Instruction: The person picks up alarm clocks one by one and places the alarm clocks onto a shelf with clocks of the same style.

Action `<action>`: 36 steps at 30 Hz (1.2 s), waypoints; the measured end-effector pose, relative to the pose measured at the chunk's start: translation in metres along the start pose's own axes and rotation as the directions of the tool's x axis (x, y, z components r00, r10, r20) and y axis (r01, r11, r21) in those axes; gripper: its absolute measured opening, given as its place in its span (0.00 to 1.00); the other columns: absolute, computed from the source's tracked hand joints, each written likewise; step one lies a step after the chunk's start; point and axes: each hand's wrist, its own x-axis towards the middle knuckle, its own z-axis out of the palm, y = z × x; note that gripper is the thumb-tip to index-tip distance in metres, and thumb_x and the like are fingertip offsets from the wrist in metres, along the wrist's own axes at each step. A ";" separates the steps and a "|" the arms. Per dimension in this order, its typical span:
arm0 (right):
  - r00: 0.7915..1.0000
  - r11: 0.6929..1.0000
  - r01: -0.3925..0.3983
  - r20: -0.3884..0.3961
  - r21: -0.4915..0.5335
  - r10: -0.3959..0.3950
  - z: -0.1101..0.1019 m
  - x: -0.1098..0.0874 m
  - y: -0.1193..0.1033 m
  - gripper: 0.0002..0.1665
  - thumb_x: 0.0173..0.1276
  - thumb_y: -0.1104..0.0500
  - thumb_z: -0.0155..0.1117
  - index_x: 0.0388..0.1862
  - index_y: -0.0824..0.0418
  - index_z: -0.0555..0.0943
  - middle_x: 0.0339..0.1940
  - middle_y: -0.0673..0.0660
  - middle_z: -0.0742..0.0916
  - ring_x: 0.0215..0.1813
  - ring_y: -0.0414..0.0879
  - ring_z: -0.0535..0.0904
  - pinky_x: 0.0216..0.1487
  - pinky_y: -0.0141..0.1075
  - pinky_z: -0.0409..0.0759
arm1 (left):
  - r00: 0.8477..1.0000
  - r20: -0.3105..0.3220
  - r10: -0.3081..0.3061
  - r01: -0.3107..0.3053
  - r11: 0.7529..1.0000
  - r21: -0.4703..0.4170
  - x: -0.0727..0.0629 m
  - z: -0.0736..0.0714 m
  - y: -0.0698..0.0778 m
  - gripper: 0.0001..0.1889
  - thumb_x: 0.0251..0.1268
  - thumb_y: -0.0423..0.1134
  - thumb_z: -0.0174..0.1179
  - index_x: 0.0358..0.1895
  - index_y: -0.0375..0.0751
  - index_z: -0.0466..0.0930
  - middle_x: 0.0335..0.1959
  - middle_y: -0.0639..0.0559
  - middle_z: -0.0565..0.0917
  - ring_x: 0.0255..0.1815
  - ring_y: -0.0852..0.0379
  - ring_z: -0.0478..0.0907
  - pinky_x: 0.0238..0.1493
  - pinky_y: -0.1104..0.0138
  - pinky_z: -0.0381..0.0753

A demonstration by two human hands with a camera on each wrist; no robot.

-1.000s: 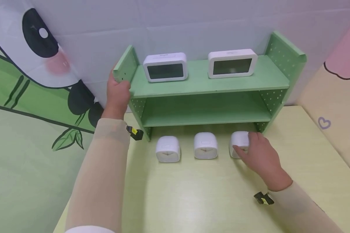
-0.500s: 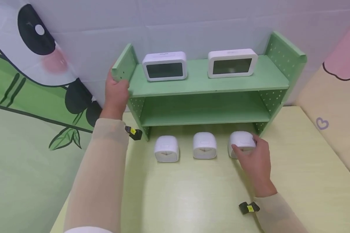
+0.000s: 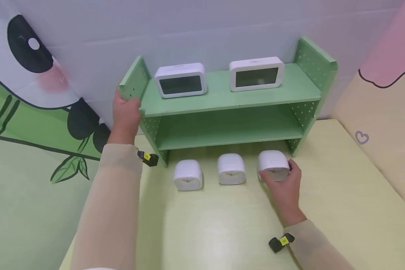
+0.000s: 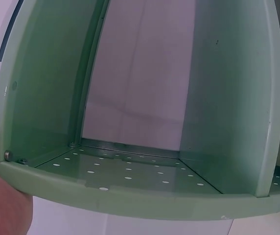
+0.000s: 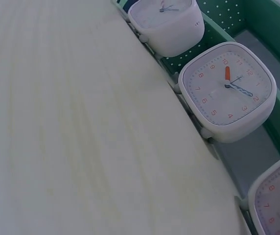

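Observation:
In the head view my left hand (image 3: 126, 116) grips the left side panel of a green two-tier shelf (image 3: 229, 144); its thumb shows at the panel's edge in the left wrist view. My right hand (image 3: 285, 191) holds the rightmost white alarm clock (image 3: 273, 159) by its sides, thumb on the left and fingers on the right. That clock stands on the table in front of the shelf. To its left stand a middle alarm clock (image 3: 231, 168) and a left alarm clock (image 3: 188, 175). The right wrist view shows the middle clock's numbered dial (image 5: 228, 103).
Two white digital clocks with dark screens, a left one (image 3: 180, 80) and a right one (image 3: 256, 74), stand on the shelf's top board. A pale yellow table (image 3: 216, 228) lies under everything. Behind the shelf is a painted wall (image 3: 195, 33).
My right hand has swung left and lower around the rightmost clock, its fingers now at the clock's right side. My left hand stays on the panel. The whole head view has shifted slightly.

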 end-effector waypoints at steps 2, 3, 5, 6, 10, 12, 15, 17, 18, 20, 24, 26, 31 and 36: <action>1.000 1.000 -0.007 0.011 -0.006 0.007 0.002 0.000 0.000 0.66 0.52 0.48 0.85 0.80 0.63 0.54 0.73 0.62 0.65 0.69 0.55 0.64 0.67 0.54 0.64 | 1.000 -0.010 0.013 -0.013 1.000 -0.011 0.000 -0.003 -0.002 0.36 0.66 0.26 0.41 0.76 0.58 0.63 0.69 0.46 0.70 0.60 0.51 0.67 0.56 0.58 0.68; 1.000 1.000 -0.014 0.014 -0.013 0.014 0.003 0.001 0.000 0.67 0.51 0.47 0.86 0.80 0.63 0.54 0.74 0.62 0.65 0.69 0.56 0.64 0.67 0.54 0.64 | 1.000 -0.011 0.016 -0.016 1.000 -0.025 -0.001 -0.004 -0.003 0.36 0.65 0.25 0.41 0.76 0.58 0.63 0.68 0.46 0.70 0.59 0.51 0.67 0.56 0.58 0.68; 0.999 0.999 -0.032 0.022 -0.039 0.032 0.003 0.001 0.000 0.70 0.50 0.46 0.87 0.81 0.61 0.52 0.74 0.62 0.64 0.69 0.56 0.64 0.68 0.55 0.64 | 1.000 -0.006 0.026 -0.026 0.998 -0.049 0.000 -0.003 -0.004 0.36 0.65 0.25 0.41 0.76 0.58 0.63 0.68 0.45 0.70 0.58 0.51 0.67 0.55 0.59 0.68; 0.999 0.998 -0.033 0.024 -0.052 0.034 0.002 0.001 0.000 0.71 0.49 0.45 0.87 0.81 0.61 0.52 0.75 0.63 0.64 0.70 0.57 0.63 0.69 0.56 0.63 | 1.000 -0.003 0.029 -0.029 0.998 -0.058 0.000 -0.002 -0.004 0.36 0.65 0.25 0.41 0.76 0.57 0.63 0.67 0.45 0.70 0.57 0.51 0.68 0.55 0.60 0.68; 0.999 0.995 -0.023 0.038 -0.094 0.026 0.003 0.001 0.003 0.72 0.49 0.45 0.88 0.82 0.61 0.50 0.75 0.63 0.64 0.71 0.59 0.63 0.70 0.57 0.63 | 1.000 -0.011 0.017 -0.018 0.998 -0.063 -0.002 -0.003 -0.006 0.36 0.64 0.24 0.41 0.75 0.55 0.63 0.67 0.45 0.70 0.57 0.51 0.67 0.55 0.60 0.67; 0.999 0.995 -0.015 0.043 -0.096 0.019 0.004 0.002 0.004 0.73 0.49 0.45 0.88 0.82 0.61 0.50 0.75 0.64 0.64 0.71 0.59 0.63 0.70 0.58 0.63 | 1.000 -0.012 0.012 -0.012 0.999 -0.052 -0.003 -0.003 -0.006 0.37 0.63 0.23 0.41 0.76 0.55 0.63 0.69 0.46 0.70 0.59 0.51 0.67 0.57 0.59 0.67; 0.999 0.995 -0.012 0.047 -0.095 0.016 0.005 0.005 0.007 0.74 0.48 0.44 0.88 0.82 0.60 0.49 0.75 0.63 0.63 0.72 0.58 0.62 0.72 0.57 0.62 | 1.000 -0.011 -0.001 0.000 0.999 -0.052 -0.003 -0.003 -0.004 0.38 0.63 0.23 0.41 0.76 0.57 0.63 0.71 0.46 0.69 0.61 0.50 0.67 0.57 0.58 0.68; 0.999 0.995 -0.011 0.049 -0.098 0.016 0.006 0.007 0.007 0.76 0.47 0.42 0.88 0.83 0.59 0.48 0.76 0.63 0.62 0.73 0.58 0.61 0.73 0.56 0.61 | 1.000 -0.011 -0.005 0.005 0.999 -0.050 -0.003 -0.002 -0.002 0.38 0.63 0.23 0.41 0.76 0.58 0.64 0.71 0.46 0.69 0.61 0.50 0.67 0.56 0.58 0.69; 0.999 0.995 -0.009 0.049 -0.098 0.014 0.006 0.009 0.007 0.76 0.46 0.41 0.88 0.83 0.58 0.49 0.77 0.63 0.62 0.73 0.58 0.61 0.73 0.56 0.61 | 1.000 -0.011 -0.005 0.005 0.999 -0.049 -0.003 -0.002 -0.001 0.38 0.64 0.23 0.41 0.76 0.58 0.64 0.71 0.46 0.69 0.61 0.50 0.67 0.54 0.59 0.70; 0.999 0.995 -0.007 0.048 -0.103 0.012 0.006 0.012 0.006 0.76 0.46 0.39 0.87 0.83 0.57 0.49 0.77 0.62 0.62 0.73 0.57 0.62 0.73 0.56 0.61 | 1.000 -0.011 -0.008 0.007 0.999 -0.048 -0.003 -0.002 0.000 0.37 0.64 0.23 0.41 0.75 0.58 0.64 0.71 0.47 0.70 0.60 0.50 0.67 0.50 0.60 0.72; 0.999 0.995 -0.004 0.046 -0.104 0.009 0.006 0.016 0.004 0.75 0.46 0.39 0.87 0.82 0.56 0.50 0.76 0.61 0.63 0.72 0.57 0.63 0.73 0.56 0.61 | 1.000 -0.004 -0.025 0.024 0.998 -0.051 -0.002 -0.001 0.001 0.38 0.65 0.23 0.42 0.76 0.60 0.64 0.71 0.49 0.69 0.62 0.50 0.67 0.48 0.62 0.73; 0.999 0.995 -0.002 0.051 -0.099 0.007 0.005 0.016 0.003 0.73 0.48 0.41 0.87 0.82 0.56 0.50 0.76 0.62 0.64 0.73 0.57 0.63 0.73 0.56 0.61 | 1.000 -0.002 -0.028 0.028 0.998 -0.052 -0.002 -0.001 0.000 0.38 0.65 0.23 0.42 0.76 0.60 0.63 0.71 0.49 0.69 0.62 0.50 0.66 0.50 0.61 0.73; 0.998 0.997 0.004 0.071 -0.077 0.001 0.006 0.015 0.000 0.70 0.51 0.45 0.86 0.82 0.58 0.51 0.76 0.63 0.64 0.73 0.58 0.62 0.73 0.57 0.60 | 1.000 -0.006 -0.002 0.001 0.998 -0.058 -0.002 -0.001 0.000 0.38 0.64 0.23 0.41 0.76 0.59 0.63 0.71 0.47 0.69 0.62 0.50 0.66 0.54 0.58 0.70; 0.997 0.998 -0.007 0.073 -0.062 0.011 0.006 0.013 -0.003 0.68 0.52 0.46 0.86 0.82 0.58 0.52 0.76 0.63 0.65 0.73 0.59 0.62 0.73 0.57 0.60 | 1.000 -0.007 0.005 -0.005 0.998 -0.063 -0.002 0.000 -0.001 0.37 0.64 0.23 0.42 0.75 0.58 0.65 0.71 0.47 0.69 0.62 0.50 0.66 0.54 0.58 0.70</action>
